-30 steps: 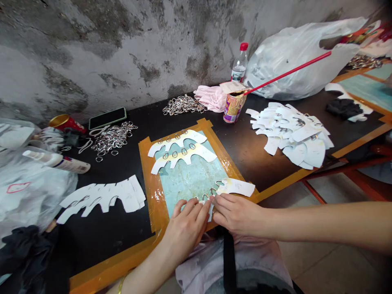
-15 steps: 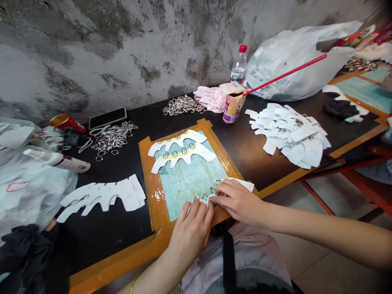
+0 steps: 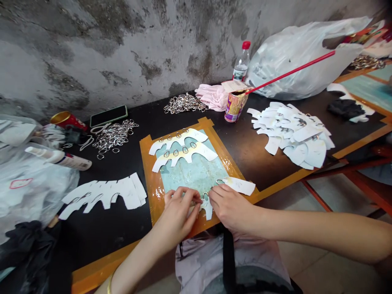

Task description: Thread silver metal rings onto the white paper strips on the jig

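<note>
A white scalloped strip [image 3: 240, 185] lies along the front edge of the blue-green mat, partly covered by both hands. Metal rings stand along its upper edge; one ring [image 3: 219, 181] shows beyond my right fingers. My left hand [image 3: 180, 208] is closed over the strip's left part, thumb and fingers together, their tips partly hidden. With its fingers bunched, my right hand [image 3: 231, 206] grips the strip right of its middle. Farther back on the mat [image 3: 186, 179] lie two similar strips, a nearer one [image 3: 200, 152] and a farther one [image 3: 196, 134], each carrying several rings.
Stacked white strips [image 3: 128, 194] lie left of the mat; a loose heap of white pieces [image 3: 294, 132] lies right. Two ring piles, one left [image 3: 113, 136] and one rear [image 3: 185, 103], flank a phone [image 3: 108, 116]. A paper cup [image 3: 235, 108] holds a red stick [image 3: 290, 72].
My left hand has lifted and shifted left, and its fingers have curled. My right hand has turned, its fingers bunching on the strip, and more of the strip's right end shows.
</note>
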